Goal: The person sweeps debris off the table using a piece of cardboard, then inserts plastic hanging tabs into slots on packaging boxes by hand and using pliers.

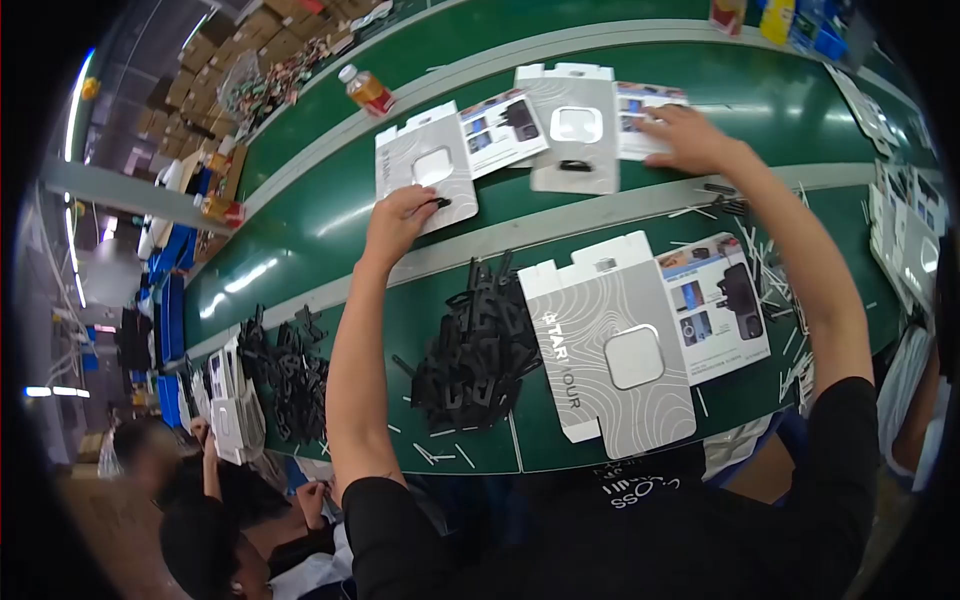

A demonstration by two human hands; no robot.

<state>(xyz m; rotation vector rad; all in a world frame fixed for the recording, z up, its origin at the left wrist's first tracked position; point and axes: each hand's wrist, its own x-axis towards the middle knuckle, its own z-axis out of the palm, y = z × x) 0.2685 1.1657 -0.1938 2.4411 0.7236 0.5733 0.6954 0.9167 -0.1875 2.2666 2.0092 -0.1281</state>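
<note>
My left hand (397, 222) pinches a small black plastic piece (441, 202) at the lower edge of a flat grey printed box (400, 158). My right hand (690, 140) lies with fingers spread on the printed side panel (634, 103) of a second flat grey box (545, 100). A black piece (575, 166) sits below the white rounded square on that second box. Closer to my body, another flat grey box (580, 345) with wavy lines lies on the green table, its photo panel (712, 310) to the right.
A heap of black plastic parts (478, 355) lies left of the near box, with another heap (292, 385) further left. White strips (775, 290) are scattered at right. A drink bottle (367, 91) stands beyond the boxes. Co-workers (205, 540) sit at left; stacked boxes (905, 230) are at right.
</note>
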